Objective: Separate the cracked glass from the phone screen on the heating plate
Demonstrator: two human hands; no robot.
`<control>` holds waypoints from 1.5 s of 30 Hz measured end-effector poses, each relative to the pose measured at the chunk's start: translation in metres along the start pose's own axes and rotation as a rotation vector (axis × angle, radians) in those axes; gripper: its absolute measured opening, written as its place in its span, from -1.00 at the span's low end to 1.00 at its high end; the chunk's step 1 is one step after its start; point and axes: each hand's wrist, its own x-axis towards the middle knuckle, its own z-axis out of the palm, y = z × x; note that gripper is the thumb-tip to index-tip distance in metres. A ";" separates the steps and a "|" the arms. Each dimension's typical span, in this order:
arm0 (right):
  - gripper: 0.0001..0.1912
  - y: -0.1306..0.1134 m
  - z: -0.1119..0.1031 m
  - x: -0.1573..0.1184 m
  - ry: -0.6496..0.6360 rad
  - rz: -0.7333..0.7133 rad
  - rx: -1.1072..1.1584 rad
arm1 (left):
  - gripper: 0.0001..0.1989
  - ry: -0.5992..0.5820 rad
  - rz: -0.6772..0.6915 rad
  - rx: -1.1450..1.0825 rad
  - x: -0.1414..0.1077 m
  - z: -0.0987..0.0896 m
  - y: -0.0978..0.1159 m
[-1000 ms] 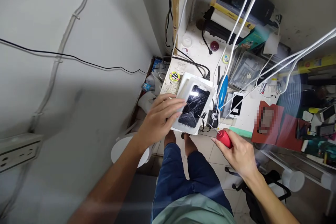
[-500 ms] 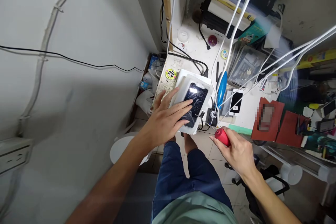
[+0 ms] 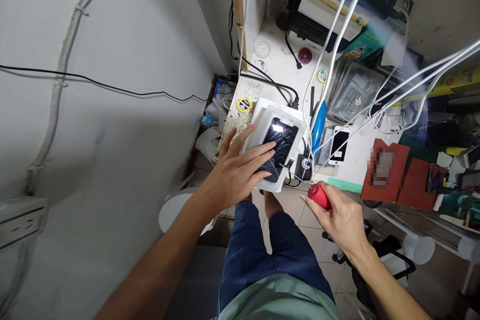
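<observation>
Phone (image 3: 286,137) lies on the white pad (image 3: 261,124) partly under my left hand (image 3: 233,179), palm down, fingers spread, while my right hand (image 3: 343,217) grips the red tool (image 3: 318,196), shaft angled to the phone's edge.

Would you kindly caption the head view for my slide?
Left hand spread over a dark phone screen; right hand gripping a red-handled tool.

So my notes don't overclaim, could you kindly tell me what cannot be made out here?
In the head view:
Part of the cracked phone screen: covered by the left hand.
Rear end of the red-handled tool: hidden inside the right hand.
Whether its tip touches the screen: too small.
Print on the white phone: too small.
Wall socket: left end cut off by the edge.
</observation>
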 end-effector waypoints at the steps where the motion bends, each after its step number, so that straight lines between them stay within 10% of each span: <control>1: -0.57 0.000 0.000 0.000 0.001 0.002 0.004 | -0.59 0.001 0.004 0.000 0.000 0.000 0.000; 45: -0.53 0.015 -0.001 0.001 -0.007 -0.008 0.005 | -0.52 -0.017 0.015 -0.004 0.000 -0.003 -0.001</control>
